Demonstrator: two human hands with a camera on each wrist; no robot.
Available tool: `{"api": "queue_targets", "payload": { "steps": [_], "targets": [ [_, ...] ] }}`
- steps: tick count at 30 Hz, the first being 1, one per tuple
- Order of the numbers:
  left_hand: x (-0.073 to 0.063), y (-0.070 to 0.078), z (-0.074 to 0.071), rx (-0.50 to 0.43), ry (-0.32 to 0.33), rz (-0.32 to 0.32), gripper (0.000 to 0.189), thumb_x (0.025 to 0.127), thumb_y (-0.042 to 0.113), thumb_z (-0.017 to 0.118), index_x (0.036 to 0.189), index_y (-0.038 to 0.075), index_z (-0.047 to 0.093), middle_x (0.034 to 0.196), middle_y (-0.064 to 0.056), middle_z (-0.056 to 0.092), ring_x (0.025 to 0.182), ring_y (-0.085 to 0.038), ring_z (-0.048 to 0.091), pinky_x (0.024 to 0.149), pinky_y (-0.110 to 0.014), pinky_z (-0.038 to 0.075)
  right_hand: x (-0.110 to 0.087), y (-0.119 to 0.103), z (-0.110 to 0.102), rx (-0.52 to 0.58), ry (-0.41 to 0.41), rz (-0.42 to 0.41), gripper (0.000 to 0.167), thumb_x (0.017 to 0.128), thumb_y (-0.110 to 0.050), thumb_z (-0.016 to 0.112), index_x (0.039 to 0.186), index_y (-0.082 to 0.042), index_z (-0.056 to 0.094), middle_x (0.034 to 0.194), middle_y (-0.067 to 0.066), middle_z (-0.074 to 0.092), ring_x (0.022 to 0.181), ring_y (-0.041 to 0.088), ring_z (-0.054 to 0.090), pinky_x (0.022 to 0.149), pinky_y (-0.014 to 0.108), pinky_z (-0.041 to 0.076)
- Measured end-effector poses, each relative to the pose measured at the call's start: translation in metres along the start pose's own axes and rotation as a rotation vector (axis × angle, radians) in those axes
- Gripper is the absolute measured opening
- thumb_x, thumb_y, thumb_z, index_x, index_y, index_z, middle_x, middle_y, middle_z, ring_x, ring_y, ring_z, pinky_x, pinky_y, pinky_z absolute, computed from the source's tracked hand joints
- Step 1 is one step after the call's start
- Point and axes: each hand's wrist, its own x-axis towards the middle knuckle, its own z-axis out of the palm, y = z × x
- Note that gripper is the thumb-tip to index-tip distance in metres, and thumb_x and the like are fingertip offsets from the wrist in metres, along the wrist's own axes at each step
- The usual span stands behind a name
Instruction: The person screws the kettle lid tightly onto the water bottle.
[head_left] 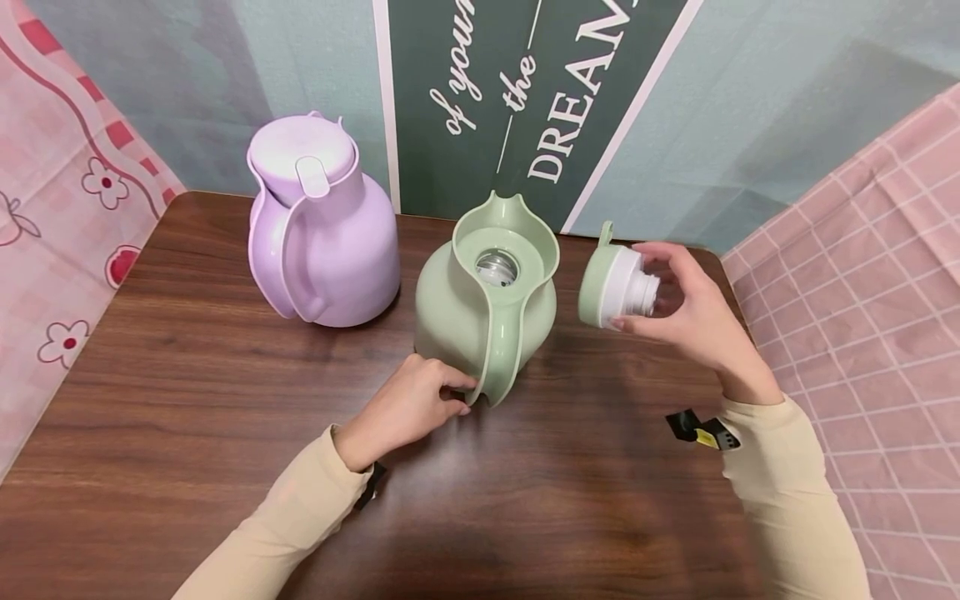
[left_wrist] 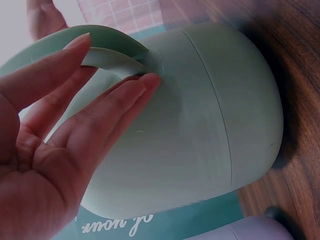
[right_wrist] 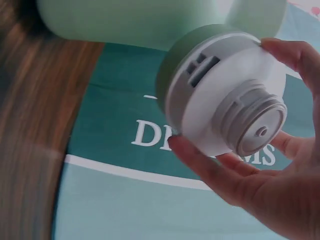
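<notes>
A green vacuum jug (head_left: 442, 312) stands in the middle of the table with its mouth uncovered, its silvery inside showing. My left hand (head_left: 408, 408) is at the lower end of the jug's handle (head_left: 504, 342), fingertips right at its left side. In the left wrist view, its thumb (left_wrist: 77, 47) overlaps the handle and the fingers extend fairly straight towards the jug's body. To the right of the jug, my right hand (head_left: 693, 312) holds the jug's green-and-white stopper lid (head_left: 611, 287) sideways between thumb and fingers. The lid's threaded plug (right_wrist: 252, 122) points towards the palm.
A closed lilac vacuum jug (head_left: 341, 250) stands at the back left of the brown wooden table (head_left: 187, 400). Behind the table hangs a lettered teal cloth (head_left: 300, 58). Pink cloths flank both sides, the right one a checked cloth (head_left: 885, 333) close beside my right arm.
</notes>
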Motion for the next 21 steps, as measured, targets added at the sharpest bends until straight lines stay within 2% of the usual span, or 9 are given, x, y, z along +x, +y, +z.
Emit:
{"api": "queue_targets", "payload": {
  "steps": [2, 9, 12, 15, 21],
  "targets": [
    [0.0, 0.0, 0.0, 0.0, -0.001, -0.005, 0.018, 0.07, 0.005, 0.076, 0.088, 0.008, 0.074, 0.076, 0.004, 0.067, 0.061, -0.004, 0.052, 0.062, -0.022, 0.044, 0.003, -0.005, -0.002, 0.077, 0.016, -0.017, 0.079, 0.061, 0.013, 0.076, 0.129, -0.006, 0.042, 0.106, 0.005, 0.046, 0.084, 0.013, 0.052, 0.068, 0.015, 0.048],
    [0.0, 0.0, -0.001, -0.003, -0.002, -0.009, 0.018, 0.07, 0.006, 0.076, 0.087, 0.008, 0.073, 0.075, 0.003, 0.067, 0.061, -0.003, 0.052, 0.062, -0.022, 0.045, 0.016, -0.028, -0.009, 0.472, 0.076, -0.085, 0.072, 0.062, 0.023, 0.067, 0.124, -0.007, 0.045, 0.114, 0.011, 0.045, 0.087, 0.019, 0.054, 0.067, 0.021, 0.05],
    [0.0, 0.0, 0.0, -0.01, -0.01, -0.016, 0.018, 0.07, 0.006, 0.076, 0.088, 0.007, 0.073, 0.076, 0.002, 0.068, 0.062, -0.003, 0.053, 0.063, -0.022, 0.045, 0.022, -0.04, -0.011, 0.502, 0.095, -0.086, 0.072, 0.062, 0.021, 0.069, 0.123, -0.008, 0.045, 0.116, 0.011, 0.044, 0.089, 0.021, 0.054, 0.068, 0.021, 0.05],
    [0.0, 0.0, 0.0, -0.015, -0.017, -0.02, 0.017, 0.071, 0.006, 0.075, 0.088, 0.007, 0.073, 0.077, 0.002, 0.068, 0.062, -0.003, 0.053, 0.063, -0.022, 0.045, 0.028, -0.05, -0.012, 0.486, 0.109, -0.083, 0.072, 0.062, 0.018, 0.07, 0.123, -0.009, 0.044, 0.116, 0.012, 0.045, 0.092, 0.024, 0.053, 0.069, 0.021, 0.05],
    [0.0, 0.0, 0.0, -0.007, -0.013, -0.024, 0.017, 0.071, 0.006, 0.076, 0.088, 0.008, 0.074, 0.081, 0.004, 0.069, 0.071, -0.006, 0.058, 0.068, -0.025, 0.048, 0.037, -0.065, -0.009, 0.507, 0.131, -0.078, 0.069, 0.064, 0.016, 0.071, 0.122, -0.009, 0.044, 0.117, 0.015, 0.045, 0.093, 0.03, 0.051, 0.07, 0.023, 0.05]
  ]
}}
